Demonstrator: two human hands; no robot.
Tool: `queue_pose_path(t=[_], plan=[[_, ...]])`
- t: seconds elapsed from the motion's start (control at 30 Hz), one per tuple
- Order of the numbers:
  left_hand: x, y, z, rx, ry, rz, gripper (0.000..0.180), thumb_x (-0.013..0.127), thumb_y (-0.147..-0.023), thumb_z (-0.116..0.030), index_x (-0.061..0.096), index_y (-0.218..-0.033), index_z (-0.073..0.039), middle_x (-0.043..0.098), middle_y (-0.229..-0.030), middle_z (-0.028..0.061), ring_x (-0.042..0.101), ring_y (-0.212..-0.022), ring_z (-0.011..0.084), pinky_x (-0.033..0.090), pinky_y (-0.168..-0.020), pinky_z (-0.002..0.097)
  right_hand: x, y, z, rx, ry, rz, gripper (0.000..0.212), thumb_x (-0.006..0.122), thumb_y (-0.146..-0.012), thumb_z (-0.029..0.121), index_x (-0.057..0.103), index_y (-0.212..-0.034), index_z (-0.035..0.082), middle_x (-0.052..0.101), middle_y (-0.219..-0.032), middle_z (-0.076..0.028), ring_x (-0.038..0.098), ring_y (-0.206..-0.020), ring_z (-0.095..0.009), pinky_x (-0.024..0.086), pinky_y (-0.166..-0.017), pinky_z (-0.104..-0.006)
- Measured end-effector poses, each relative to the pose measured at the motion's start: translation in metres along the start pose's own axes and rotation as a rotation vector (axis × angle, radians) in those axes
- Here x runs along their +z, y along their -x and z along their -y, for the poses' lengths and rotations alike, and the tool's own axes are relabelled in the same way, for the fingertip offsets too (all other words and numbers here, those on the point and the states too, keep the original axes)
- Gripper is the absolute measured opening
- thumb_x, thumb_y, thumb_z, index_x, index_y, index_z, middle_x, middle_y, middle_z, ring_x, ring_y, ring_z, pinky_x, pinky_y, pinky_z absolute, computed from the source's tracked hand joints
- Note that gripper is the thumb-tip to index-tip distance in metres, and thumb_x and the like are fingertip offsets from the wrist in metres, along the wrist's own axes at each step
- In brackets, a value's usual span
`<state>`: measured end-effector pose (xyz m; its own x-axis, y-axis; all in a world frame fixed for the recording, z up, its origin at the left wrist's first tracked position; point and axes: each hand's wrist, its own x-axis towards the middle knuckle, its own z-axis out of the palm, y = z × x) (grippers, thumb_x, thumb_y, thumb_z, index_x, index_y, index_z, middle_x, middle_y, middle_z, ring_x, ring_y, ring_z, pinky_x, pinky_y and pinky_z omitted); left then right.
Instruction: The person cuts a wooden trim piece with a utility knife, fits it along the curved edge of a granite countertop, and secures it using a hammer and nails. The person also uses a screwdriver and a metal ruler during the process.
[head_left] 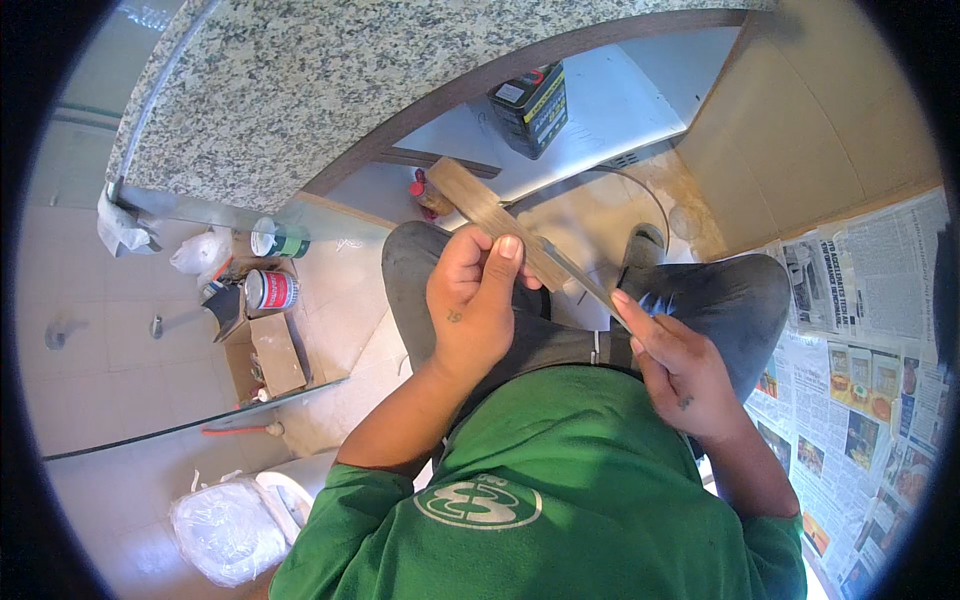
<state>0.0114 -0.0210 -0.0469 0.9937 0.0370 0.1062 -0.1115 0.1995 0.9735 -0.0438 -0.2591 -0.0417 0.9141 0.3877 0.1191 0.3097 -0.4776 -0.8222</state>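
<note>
My left hand [472, 305] is closed around a short flat wooden strip [465, 192], its thumb pressed on the upper face. The strip slants from upper left to lower right above my lap. My right hand [682, 368] grips one end of a long, thin metal file [588, 284], with the forefinger stretched along it. The file lies along the strip's right edge, and looks to be touching it. Its far end is blurred beside the wood. Both hands are in front of my green shirt, between my bent knees.
A speckled granite counter [290, 85] overhangs ahead. Beneath it stand a black tin [532, 110] and a red-capped bottle [428, 196]. Paint cans [270, 290] and a cardboard box [278, 352] are at left, near a glass edge [190, 418]. Newspaper [860, 350] covers the right side.
</note>
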Motion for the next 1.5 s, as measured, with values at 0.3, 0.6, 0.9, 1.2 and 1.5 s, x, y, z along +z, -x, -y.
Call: queue_pose_path(t=[0.3, 0.6, 0.9, 1.2, 1.5], plan=[[-0.001, -0.003, 0.000, 0.011, 0.002, -0.006, 0.020, 0.058, -0.107, -0.015, 0.057, -0.094, 0.000, 0.066, -0.086, 0.0074, 0.061, -0.075, 0.0121, 0.051, -0.072, 0.0268, -0.001, -0.002, -0.001, -0.007, -0.018, 0.011, 0.074, 0.058, -0.083, -0.010, 0.050, -0.152, 0.015, 0.051, -0.075, -0.011, 0.055, -0.060, -0.028, 0.047, -0.059, -0.0390], [0.001, -0.003, 0.002, -0.004, -0.006, -0.013, 0.019, 0.058, -0.106, -0.015, 0.057, -0.094, -0.001, 0.065, -0.085, 0.0060, 0.061, -0.075, 0.0113, 0.051, -0.072, 0.0263, 0.005, 0.001, -0.008, -0.019, -0.018, -0.017, 0.070, 0.059, -0.086, -0.008, 0.050, -0.152, 0.013, 0.050, -0.073, -0.011, 0.054, -0.060, -0.028, 0.046, -0.058, -0.0406], [0.001, 0.015, 0.012, -0.111, -0.020, 0.052, 0.019, 0.058, -0.107, -0.017, 0.057, -0.095, -0.001, 0.066, -0.087, 0.0080, 0.062, -0.077, 0.0133, 0.052, -0.074, 0.0287, 0.008, -0.003, -0.014, -0.020, -0.057, -0.078, 0.059, 0.057, -0.095, -0.003, 0.049, -0.152, 0.010, 0.060, -0.081, -0.015, 0.056, -0.064, -0.026, 0.049, -0.062, -0.0345], [0.003, 0.000, 0.012, -0.123, 0.037, 0.100, 0.019, 0.056, -0.107, -0.017, 0.059, -0.097, -0.001, 0.066, -0.084, 0.0062, 0.060, -0.075, 0.0116, 0.050, -0.073, 0.0273, -0.002, 0.008, -0.017, 0.363, -0.483, -0.050, 0.037, 0.059, -0.100, 0.003, 0.057, -0.137, 0.002, 0.063, -0.083, -0.003, 0.059, -0.069, -0.009, 0.051, -0.068, -0.0265], [0.049, -0.004, 0.031, -0.282, 0.140, 0.285, 0.016, 0.062, -0.104, -0.017, 0.059, -0.098, -0.002, 0.069, -0.084, 0.0066, 0.063, -0.077, 0.0107, 0.050, -0.074, 0.0268, -0.037, 0.036, -0.001, 0.552, -0.474, -0.053, 0.045, 0.051, -0.104, 0.008, 0.046, -0.147, -0.001, 0.056, -0.075, -0.001, 0.057, -0.061, -0.009, 0.048, -0.061, -0.0263]])
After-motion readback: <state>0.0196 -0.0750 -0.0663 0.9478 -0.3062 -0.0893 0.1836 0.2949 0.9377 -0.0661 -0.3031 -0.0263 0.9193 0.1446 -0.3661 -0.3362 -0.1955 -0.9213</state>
